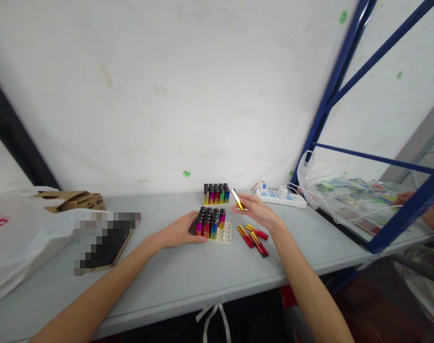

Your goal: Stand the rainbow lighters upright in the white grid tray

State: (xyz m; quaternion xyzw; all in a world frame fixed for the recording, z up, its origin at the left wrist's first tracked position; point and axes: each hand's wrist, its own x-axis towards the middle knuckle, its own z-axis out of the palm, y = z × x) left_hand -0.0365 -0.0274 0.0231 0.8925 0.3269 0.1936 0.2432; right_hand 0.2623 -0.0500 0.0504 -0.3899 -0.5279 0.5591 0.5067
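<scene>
Several upright lighters with black tops (207, 224) fill the left part of a white tray (224, 234), whose right-hand holes are bare. My left hand (183, 230) grips the left side of this group, thumb along its front. Above the table, to the right of the tray, my right hand (254, 208) holds a shiny gold and silver lighter (237, 199) tilted between its fingers. Red and gold lighters (259, 244) lie loose below that hand. Behind the tray stands a second block of multicoloured lighters (216, 194).
A white power strip (283, 197) lies by the wall. At the left are a white plastic bag (20, 238), cardboard (79, 200) and a dark, partly pixelated flat object (110, 243). Blue rack posts (331, 90) rise at right; another person's hand (429, 209) shows beyond.
</scene>
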